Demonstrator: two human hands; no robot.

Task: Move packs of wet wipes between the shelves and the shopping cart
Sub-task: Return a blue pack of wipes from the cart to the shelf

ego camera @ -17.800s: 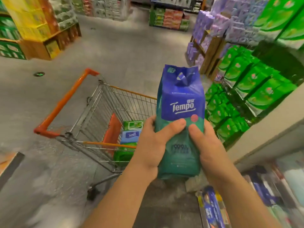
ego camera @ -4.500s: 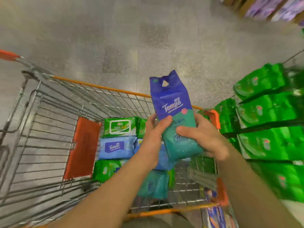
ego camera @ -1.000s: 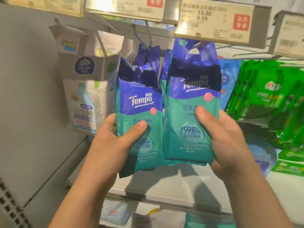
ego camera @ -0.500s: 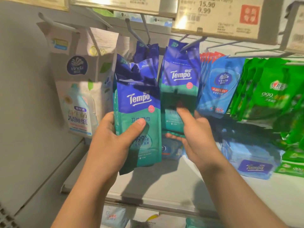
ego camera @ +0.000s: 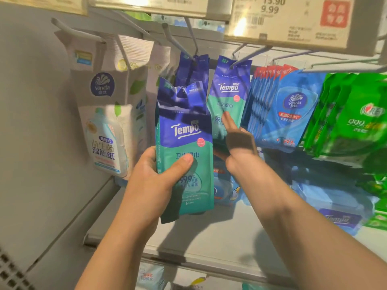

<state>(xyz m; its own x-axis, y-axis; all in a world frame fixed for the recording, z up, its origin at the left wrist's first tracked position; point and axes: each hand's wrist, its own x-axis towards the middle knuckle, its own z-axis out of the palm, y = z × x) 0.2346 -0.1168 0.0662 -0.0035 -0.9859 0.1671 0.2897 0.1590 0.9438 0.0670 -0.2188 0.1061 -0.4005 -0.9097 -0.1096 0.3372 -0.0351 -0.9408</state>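
At frame centre my right hand (ego camera: 236, 139) has just let go of the Tempo pack (ego camera: 229, 97), which now hangs on its hook (ego camera: 243, 59); its blurred fingers reach loosely toward it, so that one is shelved. My left hand (ego camera: 155, 181) still grips the second pack (ego camera: 185, 151) lower centre, next to hang

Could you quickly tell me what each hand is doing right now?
Left hand: grips a Tempo wipes pack.
Right hand: open, fingers at the hanging Tempo pack.
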